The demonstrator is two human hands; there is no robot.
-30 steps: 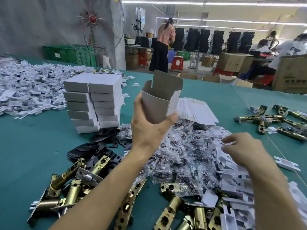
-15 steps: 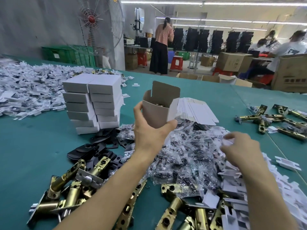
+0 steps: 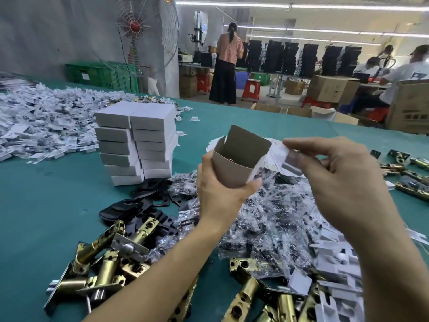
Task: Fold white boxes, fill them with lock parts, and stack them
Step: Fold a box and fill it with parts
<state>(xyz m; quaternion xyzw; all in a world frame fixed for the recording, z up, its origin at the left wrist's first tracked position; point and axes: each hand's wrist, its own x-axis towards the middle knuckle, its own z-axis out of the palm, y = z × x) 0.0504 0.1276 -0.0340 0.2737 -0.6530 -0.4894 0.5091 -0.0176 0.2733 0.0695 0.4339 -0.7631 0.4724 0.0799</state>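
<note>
Filling a box (image 3: 234, 169): our left hand (image 3: 220, 196) grips it, right hand (image 3: 343, 182) pinches a white piece (image 3: 290, 160); stack (image 3: 137, 140) begun, parts (image 3: 267, 219) remain.

Only a person's bare left hand (image 3: 220, 194) and bare right hand (image 3: 343, 180) are shown, each with its forearm. The bare left forearm (image 3: 162, 270) is seen uncovered from the wrist down to the lower edge of the picture, and the bare right forearm (image 3: 390, 275) likewise. The backs of both hands are presented to the camera, with knuckles faintly marked on the right one. The right fingertips (image 3: 290, 145) are blurred, so nails cannot be made out.
</note>
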